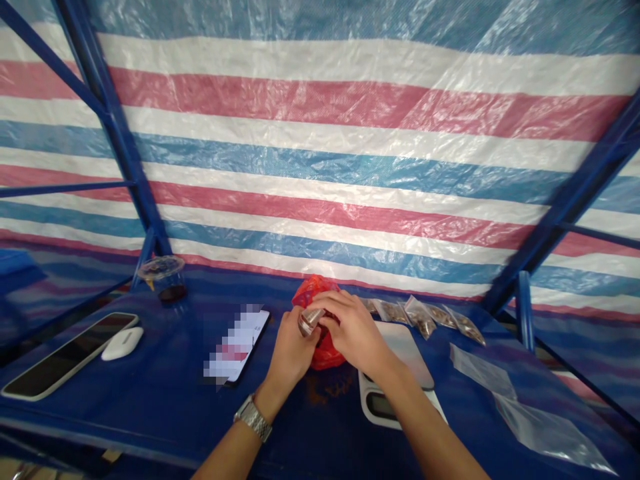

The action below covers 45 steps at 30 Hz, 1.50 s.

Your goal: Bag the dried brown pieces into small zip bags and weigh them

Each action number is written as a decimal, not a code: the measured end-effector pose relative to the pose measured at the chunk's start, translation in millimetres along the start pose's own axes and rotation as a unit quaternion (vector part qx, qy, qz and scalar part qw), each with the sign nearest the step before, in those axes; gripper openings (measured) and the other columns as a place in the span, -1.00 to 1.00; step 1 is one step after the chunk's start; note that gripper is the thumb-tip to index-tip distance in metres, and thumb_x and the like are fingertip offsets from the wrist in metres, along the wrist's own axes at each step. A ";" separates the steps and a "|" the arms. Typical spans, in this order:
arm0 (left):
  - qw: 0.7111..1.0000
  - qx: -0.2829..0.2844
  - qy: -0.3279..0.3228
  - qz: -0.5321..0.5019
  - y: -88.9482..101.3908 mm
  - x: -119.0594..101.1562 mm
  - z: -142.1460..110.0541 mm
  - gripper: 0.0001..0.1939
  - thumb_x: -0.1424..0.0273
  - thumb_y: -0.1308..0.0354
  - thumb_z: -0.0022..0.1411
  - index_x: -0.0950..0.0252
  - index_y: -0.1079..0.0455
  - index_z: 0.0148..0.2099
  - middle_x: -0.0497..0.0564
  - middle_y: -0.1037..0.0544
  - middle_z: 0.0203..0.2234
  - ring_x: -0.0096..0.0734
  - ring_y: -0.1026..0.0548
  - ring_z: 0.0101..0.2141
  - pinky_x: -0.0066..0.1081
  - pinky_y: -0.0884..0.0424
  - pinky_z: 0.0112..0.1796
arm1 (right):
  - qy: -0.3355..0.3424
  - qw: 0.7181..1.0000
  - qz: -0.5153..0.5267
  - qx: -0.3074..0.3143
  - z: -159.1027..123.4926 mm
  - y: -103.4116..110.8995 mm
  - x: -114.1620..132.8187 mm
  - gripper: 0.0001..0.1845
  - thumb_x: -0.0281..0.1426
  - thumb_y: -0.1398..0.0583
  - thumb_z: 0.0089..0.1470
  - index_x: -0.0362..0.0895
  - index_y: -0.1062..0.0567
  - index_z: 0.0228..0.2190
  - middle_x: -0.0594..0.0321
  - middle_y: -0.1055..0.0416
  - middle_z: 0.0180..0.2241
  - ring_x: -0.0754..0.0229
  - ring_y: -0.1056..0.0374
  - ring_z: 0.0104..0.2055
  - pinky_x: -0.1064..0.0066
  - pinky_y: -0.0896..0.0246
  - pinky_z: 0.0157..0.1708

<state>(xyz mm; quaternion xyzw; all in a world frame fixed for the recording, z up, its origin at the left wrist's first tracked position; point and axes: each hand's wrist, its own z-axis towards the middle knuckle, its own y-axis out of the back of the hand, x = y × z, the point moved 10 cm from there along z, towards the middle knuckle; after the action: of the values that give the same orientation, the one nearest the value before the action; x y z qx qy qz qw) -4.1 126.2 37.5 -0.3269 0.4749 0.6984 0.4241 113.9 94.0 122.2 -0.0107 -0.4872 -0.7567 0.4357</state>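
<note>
A small shiny clear plastic bag is in my left hand, its fingers closed around it above the red plastic bag. My right hand is right beside it, fingers curled and pressed together over the red bag's opening; what they pinch is hidden. The red plastic bag stands on the blue table, crumpled, partly covered by both hands. Brown crumbs lie in front of it. To the right is a white kitchen scale with a metal plate, partly under my right forearm.
Several small filled zip bags lie at the back right. Flat clear bags are at the right. On the left are a lit phone, a dark-screened phone, a white case and a plastic cup holding dark liquid.
</note>
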 end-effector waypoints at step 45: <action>0.950 0.081 -0.057 -0.297 -47.5 -89.6 -20.6 -0.67 0.19 -0.18 0.36 0.24 -0.48 0.06 0.13 -0.64 0.02 -0.17 -0.61 0.04 -0.24 -0.51 0.09 | -0.168 0.946 0.119 -0.248 -64.3 93.8 -50.1 -0.81 -0.26 -0.21 0.23 -0.08 -0.59 -0.26 0.18 -0.61 -0.24 0.10 -0.50 -0.22 0.30 -0.37 -0.17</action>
<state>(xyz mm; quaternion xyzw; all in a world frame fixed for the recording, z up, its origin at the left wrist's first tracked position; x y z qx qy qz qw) 78.1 90.5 89.3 -0.3776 0.3865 0.5171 0.6638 234.1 64.9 134.6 -0.3039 -0.3452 -0.7834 0.4181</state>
